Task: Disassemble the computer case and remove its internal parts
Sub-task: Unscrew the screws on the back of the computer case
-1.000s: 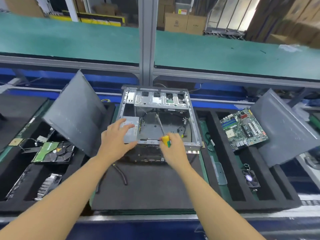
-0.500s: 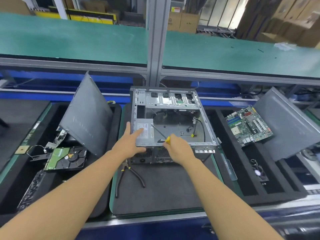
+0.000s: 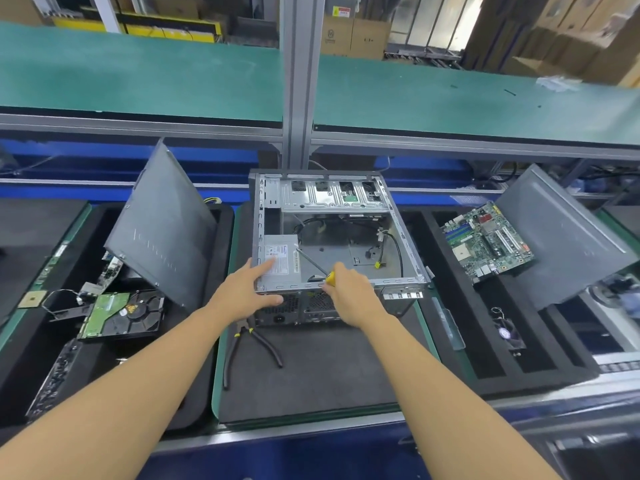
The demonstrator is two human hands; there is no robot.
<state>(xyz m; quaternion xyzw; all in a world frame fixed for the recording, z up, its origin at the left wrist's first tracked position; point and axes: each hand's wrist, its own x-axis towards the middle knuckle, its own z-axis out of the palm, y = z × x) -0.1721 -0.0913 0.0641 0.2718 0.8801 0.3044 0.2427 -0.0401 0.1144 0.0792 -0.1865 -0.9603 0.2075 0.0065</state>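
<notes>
Head view, the only view.

Computer case (image 3: 408,239) lies on its side on the black mat of the surface (image 3: 329,382), open face up. The floor of the case is bare metal. Loose cables (image 3: 394,249) lie inside towards the right wall. Power supply (image 3: 285,258) sits in the near-left corner of the case, label up.

Left hand (image 3: 242,289): fingers straight and slightly spread, lying flat on top of the power supply, with the thumb along the near rim of the case. It grips nothing.

Right hand (image 3: 349,292): fingers curled round the yellow handle of a screwdriver (image 3: 313,264). The shaft points up and left, with the tip at or just beside the right edge of the power supply. Cannot tell whether the tip sits in a screw.

Handling (judgement):
- The power supply is a stiff sheet-metal box, probably the heaviest part left in the case.
- Its sides look smooth, so some slip is likely.
- Best hold is from above, across its two long sides. Alternatively, tip up the free right edge first and get the fingers under it.
- Its cable bundle is soft and may snag on the frame, so it should not be lifted by the wires.
- The case itself looks light and stiff and could slide on the mat if levered, so bracing it with the flat left hand makes sense.
- The case rim is thin metal and probably sharp.

Elsewhere:
- Pliers (image 3: 252,344) lie on the mat beside the left wrist.
- A motherboard (image 3: 485,240) and a small fan (image 3: 507,332) lie in the right foam tray.
- A hard drive (image 3: 121,313) lies in the left tray.
</notes>
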